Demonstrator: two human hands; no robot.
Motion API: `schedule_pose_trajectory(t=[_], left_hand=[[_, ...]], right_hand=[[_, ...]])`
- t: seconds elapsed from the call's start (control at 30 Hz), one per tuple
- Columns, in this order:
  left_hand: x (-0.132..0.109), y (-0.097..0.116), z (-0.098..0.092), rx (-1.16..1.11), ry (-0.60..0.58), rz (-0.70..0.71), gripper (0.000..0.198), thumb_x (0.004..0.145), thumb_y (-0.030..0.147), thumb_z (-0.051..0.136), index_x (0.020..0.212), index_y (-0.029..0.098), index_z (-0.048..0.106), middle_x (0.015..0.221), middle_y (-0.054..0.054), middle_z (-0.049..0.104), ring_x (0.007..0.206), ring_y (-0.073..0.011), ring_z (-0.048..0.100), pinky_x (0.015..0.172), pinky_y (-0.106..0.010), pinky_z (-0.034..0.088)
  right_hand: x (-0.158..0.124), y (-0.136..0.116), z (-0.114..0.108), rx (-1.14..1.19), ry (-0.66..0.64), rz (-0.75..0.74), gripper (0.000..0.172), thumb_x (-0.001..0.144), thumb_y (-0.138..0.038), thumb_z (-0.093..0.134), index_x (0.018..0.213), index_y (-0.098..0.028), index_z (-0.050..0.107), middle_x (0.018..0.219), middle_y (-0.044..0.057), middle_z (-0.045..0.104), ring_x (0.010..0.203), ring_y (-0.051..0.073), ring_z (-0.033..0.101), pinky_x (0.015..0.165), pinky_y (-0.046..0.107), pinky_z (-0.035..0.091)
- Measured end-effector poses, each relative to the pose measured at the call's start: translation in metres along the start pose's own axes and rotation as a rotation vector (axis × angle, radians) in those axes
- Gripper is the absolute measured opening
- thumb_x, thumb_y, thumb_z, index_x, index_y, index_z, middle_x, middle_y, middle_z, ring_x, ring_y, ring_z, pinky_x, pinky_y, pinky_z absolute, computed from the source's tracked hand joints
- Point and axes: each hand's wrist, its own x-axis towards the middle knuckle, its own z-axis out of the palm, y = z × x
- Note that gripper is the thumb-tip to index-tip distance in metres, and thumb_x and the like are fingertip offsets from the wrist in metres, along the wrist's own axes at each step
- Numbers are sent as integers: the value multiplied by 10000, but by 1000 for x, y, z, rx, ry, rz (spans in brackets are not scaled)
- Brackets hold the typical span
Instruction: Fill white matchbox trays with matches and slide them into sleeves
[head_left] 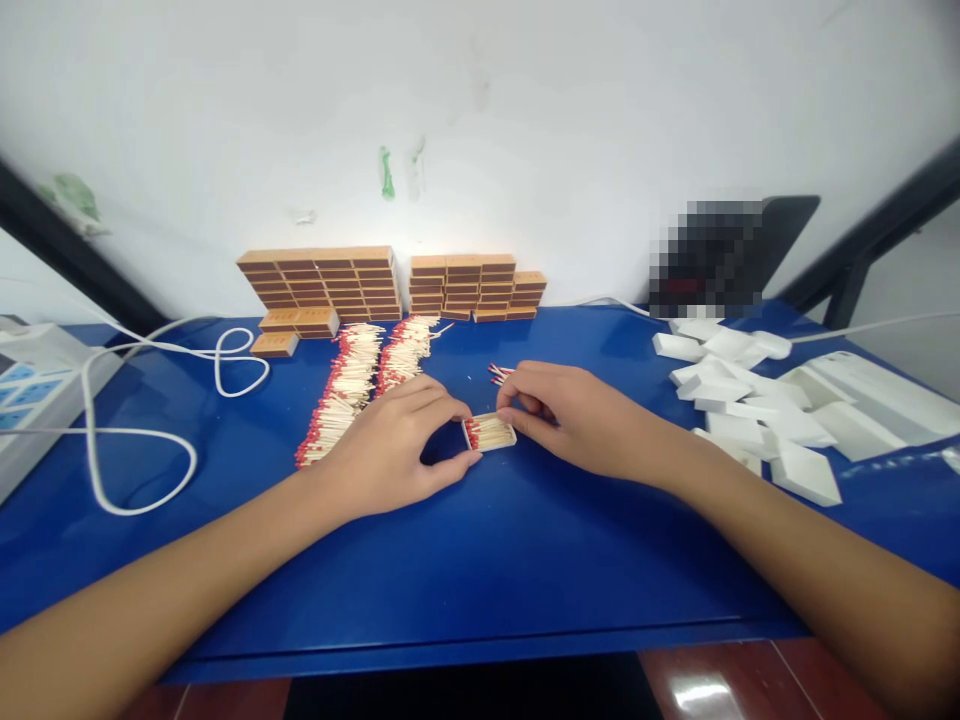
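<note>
A small white matchbox tray (491,447) lies on the blue table with red-tipped matches (489,432) in it, heads toward the left. My left hand (401,445) grips the tray's left end between thumb and fingers. At the tray's right end, my right hand (562,410) is closed in a pinch; what its fingertips hold, if anything, is hidden. A few loose matches (500,373) lie just beyond the right hand. Two long rows of matches, a left row (346,385) and a right row (405,352), stretch behind my left hand, partly covered by it.
Stacked matchboxes (322,285) stand against the wall, with a second stack (461,285) beside them. White empty trays (742,380) are heaped at the right. A looped white cable (90,430) and a power strip (45,390) lie left. A dark device (787,240) leans at the back right.
</note>
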Motion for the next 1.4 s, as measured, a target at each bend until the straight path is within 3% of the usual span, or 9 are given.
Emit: schedule_pose_trajectory(t=[0.37,0.57,0.77,1.4], left_hand=[[1,0,-1,9,2,3,234,1003,350,700,1169,186,707,1057,-76,756,1076,-268,685,959,-449,578],[1,-1,-1,31,-22,-2,354,981,404,738,1256,184,701,1198,-112,739,1238,-307,630,1096,-505,536],[3,0,-1,-11,-19,17,230,999,383,715,1139,200,730,1147,-89,750,1198,-284,638,1083,-483,537],[3,1,-2,-16,-31,-17,225,991,396,724,1122,213,722,1129,-86,758,1176,-291,657,1076,-491,534]], right_hand=[[1,-3,1,-13,-19,33,162,1049,-303,611,916,-212,628,890,24,642,784,174,559,722,306,391],[-2,-3,-6,-19,-29,25,205,1049,-333,604,883,-216,634,822,5,614,727,160,530,695,306,372],[0,-3,-4,-7,-60,23,190,1047,-324,617,889,-219,633,795,-9,606,735,161,531,728,313,371],[-1,-4,-10,11,-58,46,184,1030,-313,600,880,-224,658,757,-4,602,680,159,530,676,316,374]])
